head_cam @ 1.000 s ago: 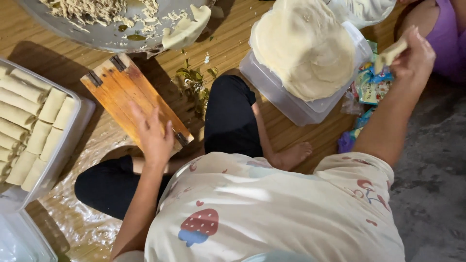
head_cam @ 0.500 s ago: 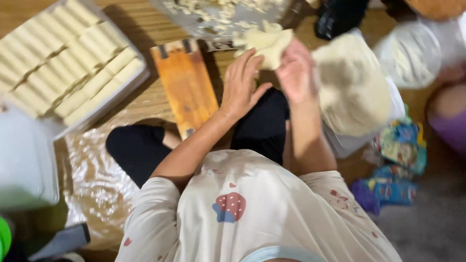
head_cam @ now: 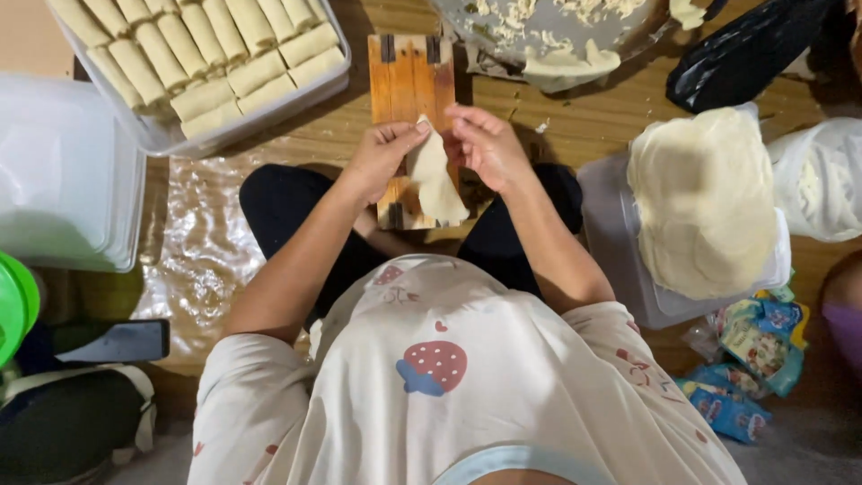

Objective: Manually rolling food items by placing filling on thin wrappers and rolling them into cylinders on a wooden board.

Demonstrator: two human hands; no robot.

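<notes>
My left hand [head_cam: 382, 154] and my right hand [head_cam: 485, 144] together pinch the top edge of a thin pale wrapper sheet [head_cam: 434, 180], which hangs down over a small wooden board [head_cam: 409, 81] on the floor in front of my crossed legs. A round stack of the same pale wrappers [head_cam: 705, 202] lies on a clear plastic tub [head_cam: 620, 242] to the right. At the far left a clear tray [head_cam: 215, 135] holds several finished pale rolls [head_cam: 206, 49] in rows. A metal pan [head_cam: 557, 40] with pale filling bits sits beyond the board.
Stacked translucent tubs [head_cam: 63, 171] stand at left, with a green lid [head_cam: 13, 305] and a dark phone [head_cam: 117, 341] below them. Crinkled plastic sheet [head_cam: 202, 260] covers the floor. A black bag [head_cam: 745, 49], a white bag [head_cam: 822, 180] and colourful packets [head_cam: 745, 359] lie at right.
My right hand came back from the wrapper stack at right; both hands now hold one wrapper over the board. The view shifted so the tray of rolls shows fully.
</notes>
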